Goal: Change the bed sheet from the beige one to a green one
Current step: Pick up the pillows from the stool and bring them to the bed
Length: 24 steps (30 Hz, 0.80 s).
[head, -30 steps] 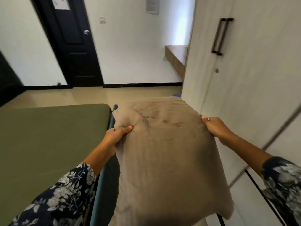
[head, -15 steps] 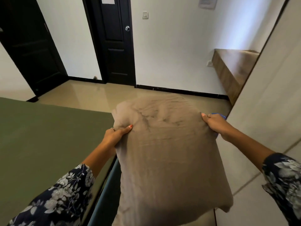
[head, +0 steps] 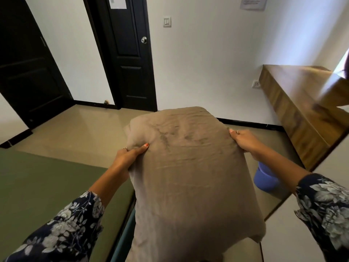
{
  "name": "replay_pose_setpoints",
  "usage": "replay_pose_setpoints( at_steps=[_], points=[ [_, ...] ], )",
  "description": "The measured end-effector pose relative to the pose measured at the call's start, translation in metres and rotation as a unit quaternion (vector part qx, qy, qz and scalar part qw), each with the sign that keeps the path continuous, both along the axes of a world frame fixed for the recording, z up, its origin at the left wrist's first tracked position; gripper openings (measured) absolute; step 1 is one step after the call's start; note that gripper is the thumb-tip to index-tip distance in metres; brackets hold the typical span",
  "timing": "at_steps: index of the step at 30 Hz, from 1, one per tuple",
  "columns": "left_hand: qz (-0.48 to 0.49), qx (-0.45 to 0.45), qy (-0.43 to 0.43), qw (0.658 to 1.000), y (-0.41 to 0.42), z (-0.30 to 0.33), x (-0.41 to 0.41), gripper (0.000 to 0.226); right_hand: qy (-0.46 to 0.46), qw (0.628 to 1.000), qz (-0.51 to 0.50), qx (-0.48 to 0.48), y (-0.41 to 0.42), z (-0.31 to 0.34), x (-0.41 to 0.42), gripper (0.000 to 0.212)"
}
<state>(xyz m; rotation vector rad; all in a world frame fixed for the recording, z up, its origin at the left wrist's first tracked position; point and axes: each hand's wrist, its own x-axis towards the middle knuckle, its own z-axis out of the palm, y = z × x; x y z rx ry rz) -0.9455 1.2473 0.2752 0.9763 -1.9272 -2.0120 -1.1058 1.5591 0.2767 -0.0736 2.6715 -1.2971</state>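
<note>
Since the earlier frames the view has swung leftward: the pale wardrobe front that filled the right side is now a strip at the lower right edge, and the black door (head: pixel 130 53), a second dark door (head: pixel 28 63) to its left and the wooden shelf (head: pixel 294 103) on the right have come into fuller sight, while the grip on the pillow is unchanged. Both hands hold the beige pillow (head: pixel 188 176) out in front of the person, clear of the bed. On its left edge the left hand (head: pixel 128 157) grips the fabric, thumb laid across the front face and fingers curled behind, out of sight. Opposite, the right hand (head: pixel 243 140) grips the right edge near the top corner, fingers wrapped round the back. A green sheet (head: pixel 47 186) covers the bed at lower left, lying flat and smooth up to the mattress edge; the pillow's lower part hangs just beside that edge. Between bed and pillow a teal strip (head: pixel 122 235) shows; what it belongs to cannot be told. Partly hidden behind the right forearm, a blue rounded object (head: pixel 264 178) sits on the tiled floor (head: pixel 75 129). On the white wall are a light switch (head: pixel 167 21), a socket (head: pixel 256 84) near the shelf, and a notice (head: pixel 254 2) at the top. Both sleeves are dark with a pale floral print.
</note>
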Motion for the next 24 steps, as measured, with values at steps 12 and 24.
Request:
replay_pose_setpoints(
  at_steps=[12, 24],
  points=[
    [0.094, 0.016, 0.004, 0.995, -0.013, 0.010, -0.257, 0.032, 0.046, 0.989, 0.131, 0.045, -0.069, 0.051, -0.317, 0.051],
    [0.219, 0.045, 0.006, 0.975, -0.163, -0.003, -0.440, 0.035, 0.063, 0.978, 0.197, 0.029, -0.293, 0.043, -0.549, 0.048]
  ],
)
